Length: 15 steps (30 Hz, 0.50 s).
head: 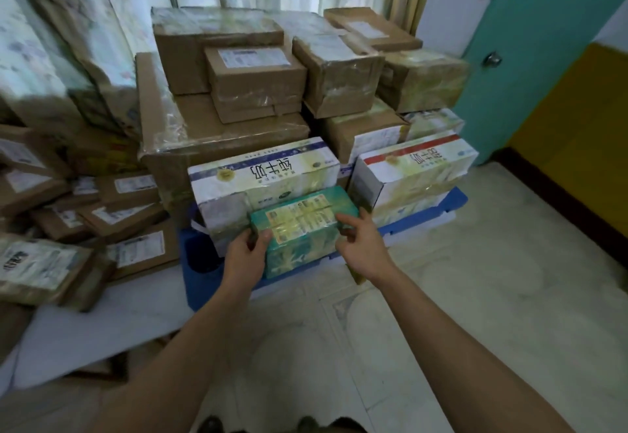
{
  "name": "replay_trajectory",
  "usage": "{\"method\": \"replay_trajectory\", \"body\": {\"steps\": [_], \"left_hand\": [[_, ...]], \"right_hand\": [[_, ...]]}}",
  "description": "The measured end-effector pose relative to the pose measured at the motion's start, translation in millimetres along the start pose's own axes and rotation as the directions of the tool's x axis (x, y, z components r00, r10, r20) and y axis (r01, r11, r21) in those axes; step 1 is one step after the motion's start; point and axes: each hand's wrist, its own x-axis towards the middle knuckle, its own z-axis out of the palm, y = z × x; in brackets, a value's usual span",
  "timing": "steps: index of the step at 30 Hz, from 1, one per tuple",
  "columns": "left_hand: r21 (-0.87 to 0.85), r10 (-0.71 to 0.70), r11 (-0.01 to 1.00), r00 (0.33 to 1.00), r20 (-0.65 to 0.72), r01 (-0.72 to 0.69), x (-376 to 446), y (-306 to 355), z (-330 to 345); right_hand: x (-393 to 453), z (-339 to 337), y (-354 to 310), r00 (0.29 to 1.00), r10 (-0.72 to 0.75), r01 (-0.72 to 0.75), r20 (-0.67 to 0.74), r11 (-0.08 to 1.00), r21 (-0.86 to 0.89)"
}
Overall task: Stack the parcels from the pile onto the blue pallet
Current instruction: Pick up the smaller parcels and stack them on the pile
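A green taped parcel (302, 228) sits at the front edge of the blue pallet (200, 262), against a white milk carton box (261, 177). My left hand (246, 254) grips its left end, thumb on top. My right hand (362, 244) touches its right end with loosely curled fingers. Brown cardboard parcels (238, 75) are stacked high behind on the pallet, and a second white carton (411, 174) stands to the right. The pile of flat brown parcels (85, 215) lies on the floor at the left.
Curtains hang behind the stack. A teal door (543, 41) with a knob stands at the right, beside a yellow wall. Pale tiled floor (475, 296) spreads to the right and front. A white sheet lies under the pile at the left.
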Motion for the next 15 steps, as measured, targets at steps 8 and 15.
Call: {"method": "replay_trajectory", "body": {"steps": [8, 15], "left_hand": [[0.028, 0.001, 1.0, 0.998, -0.069, 0.001, 6, -1, 12], [-0.009, -0.018, 1.0, 0.996, -0.089, 0.017, 12, -2, 18]], "right_hand": [[9, -6, 9, 0.999, 0.006, -0.007, 0.048, 1.0, 0.021], [14, -12, 7, 0.999, -0.003, 0.003, 0.043, 1.0, -0.013]]}}
